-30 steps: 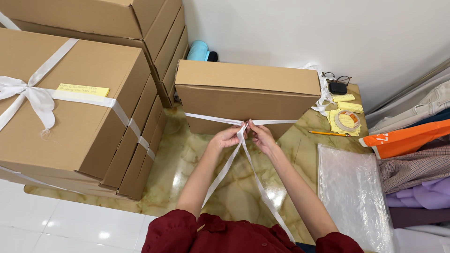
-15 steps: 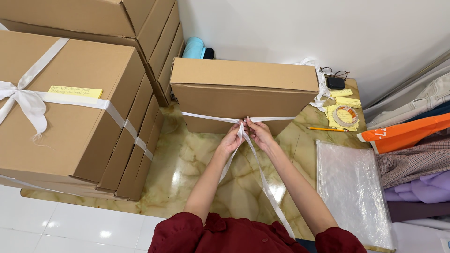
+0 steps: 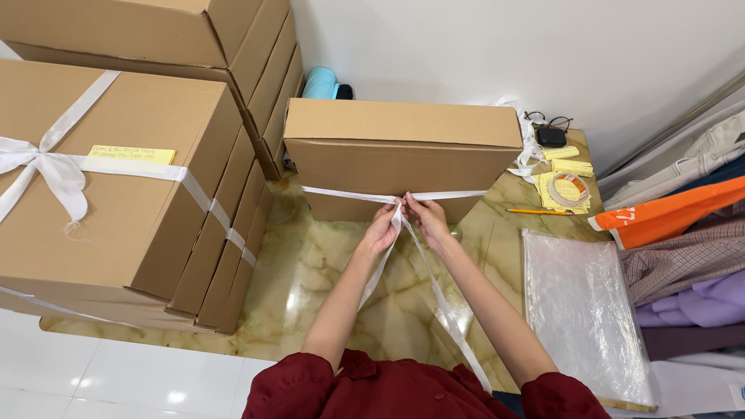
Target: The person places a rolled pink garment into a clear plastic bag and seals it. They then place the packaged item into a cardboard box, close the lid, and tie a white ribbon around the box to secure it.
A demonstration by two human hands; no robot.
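Two hands meet at frame centre, against front face of flat cardboard box [image 3: 403, 143] on marble worktop [image 3: 310, 271]. Left hand [image 3: 382, 231] fingers pinched shut on white ribbon [image 3: 349, 194]; right hand [image 3: 425, 217] fingers likewise closed on it. Ribbon bands box front, loose tails trailing down toward lower frame. Ribboned box stack [image 3: 116, 186] at left. Tape roll [image 3: 569, 188], yellow pencil [image 3: 531, 211] at right.

Both hands, left hand [image 3: 382, 230] and right hand [image 3: 426, 218], meet at the ribbon [image 3: 353, 194] on the near face of a cardboard box [image 3: 403, 143]. Stacked boxes [image 3: 132, 178] stand to their left; a tape roll [image 3: 570, 188], pencil [image 3: 532, 211] and plastic bag [image 3: 582, 310] lie to their right, eyeglasses [image 3: 547, 120] beyond.
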